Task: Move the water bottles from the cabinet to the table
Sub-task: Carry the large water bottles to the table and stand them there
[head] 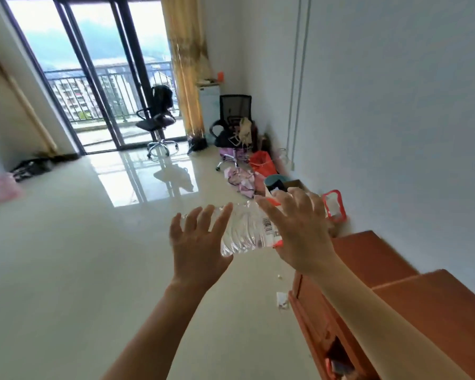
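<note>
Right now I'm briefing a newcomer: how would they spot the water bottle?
Find the orange cabinet on the right. Beside it, left hand and right hand press the water bottle between them. Only it is ribbed clear plastic with a barcode.

You are in a home: the sparsely furnished living room of a flat set high up. A glossy tiled floor runs to dark-framed sliding glass doors. Beyond them show a balcony railing and apartment blocks. A yellow curtain hangs beside the doors. A swivel chair, a mesh-backed chair, strewn clothes and a red bag lie towards the white wall. A wooden cabinet stands against that wall.
</note>
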A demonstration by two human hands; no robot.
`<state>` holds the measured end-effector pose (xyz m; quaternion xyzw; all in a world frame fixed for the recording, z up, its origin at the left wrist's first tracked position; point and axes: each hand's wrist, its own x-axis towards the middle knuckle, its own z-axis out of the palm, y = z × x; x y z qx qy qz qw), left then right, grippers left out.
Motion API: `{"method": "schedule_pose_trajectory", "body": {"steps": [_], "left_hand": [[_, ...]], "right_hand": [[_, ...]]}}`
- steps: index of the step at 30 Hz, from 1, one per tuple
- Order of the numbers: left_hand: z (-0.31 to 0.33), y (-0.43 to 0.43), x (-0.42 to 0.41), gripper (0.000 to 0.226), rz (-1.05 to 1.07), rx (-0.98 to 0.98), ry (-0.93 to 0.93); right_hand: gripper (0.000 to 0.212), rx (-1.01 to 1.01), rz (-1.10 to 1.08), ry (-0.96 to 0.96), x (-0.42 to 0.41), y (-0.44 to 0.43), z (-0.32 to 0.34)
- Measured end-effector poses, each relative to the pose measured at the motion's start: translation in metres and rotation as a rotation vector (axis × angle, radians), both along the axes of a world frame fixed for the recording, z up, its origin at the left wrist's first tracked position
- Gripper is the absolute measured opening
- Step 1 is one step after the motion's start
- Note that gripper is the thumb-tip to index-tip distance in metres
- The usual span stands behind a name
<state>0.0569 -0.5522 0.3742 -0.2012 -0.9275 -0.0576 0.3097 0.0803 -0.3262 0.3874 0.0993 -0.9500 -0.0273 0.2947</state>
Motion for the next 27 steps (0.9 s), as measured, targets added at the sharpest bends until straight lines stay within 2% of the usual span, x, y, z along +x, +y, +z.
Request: {"method": "schedule_pose_trajectory", "body": {"steps": [5,13,20,27], "left_hand": [[0.016,-0.090,-0.035,0.099,0.151,0.017,0.045],[0.026,-0.218,-0.132,0.110,0.433,-0.039,0.071],[0.043,-0.323,-0.205,0.114,0.723,-0.115,0.024],[0.038,-0.438,-0.214,0.118,1.003,-0.116,-0.059]], "right_hand": [[0.110,-0.002,0.185,0.078,-0.073,-0.087,0.020],[0.106,-0.046,0.507,0.127,-0.233,-0.227,0.026],[0.109,-0.128,0.824,0.084,-0.373,-0.364,0.028],[0.110,-0.128,1.130,0.029,-0.431,-0.531,0.022]]}}
